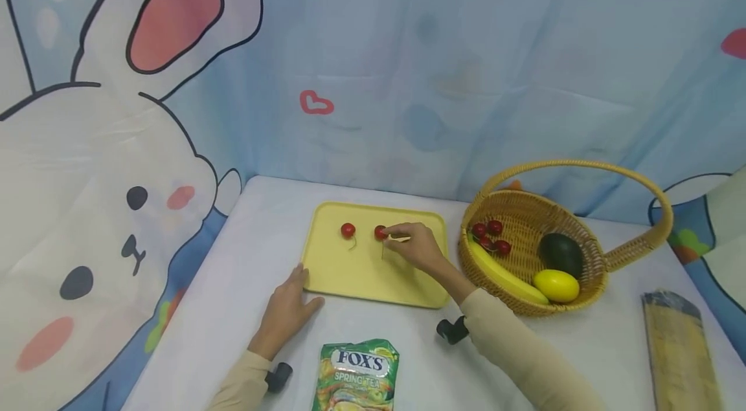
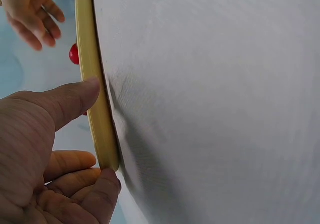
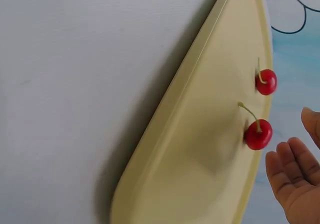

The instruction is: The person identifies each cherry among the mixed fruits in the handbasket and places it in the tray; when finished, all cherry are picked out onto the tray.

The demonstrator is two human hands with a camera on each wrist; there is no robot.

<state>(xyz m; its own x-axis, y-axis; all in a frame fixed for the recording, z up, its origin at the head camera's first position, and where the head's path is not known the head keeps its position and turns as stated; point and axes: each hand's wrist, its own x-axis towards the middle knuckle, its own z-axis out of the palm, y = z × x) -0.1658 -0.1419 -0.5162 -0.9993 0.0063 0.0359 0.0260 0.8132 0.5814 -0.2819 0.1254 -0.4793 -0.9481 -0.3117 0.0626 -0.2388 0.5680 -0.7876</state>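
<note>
Two red cherries with stems lie on a yellow tray [image 1: 355, 278] in the head view, a left cherry [image 1: 348, 230] and a right cherry [image 1: 381, 233]. My right hand [image 1: 416, 246] hovers over the tray, its fingertips right by the right cherry. In the right wrist view the fingers [image 3: 287, 164] are loosely extended, with a visible gap between them and the cherry [image 3: 258, 134]. My left hand [image 1: 287, 311] holds the tray's near left corner; its thumb lies against the front edge and its fingers wrap the corner in the left wrist view.
Right of the tray stands a handled wicker basket [image 1: 596, 262] with several cherries [image 1: 494, 228], a banana [image 1: 507, 275], a lemon [image 1: 556, 285] and a dark green avocado-like fruit [image 1: 561, 254]. A green FOX'S candy bag [image 1: 357, 375] lies in front. A yellowish package [image 1: 682, 353] lies far right.
</note>
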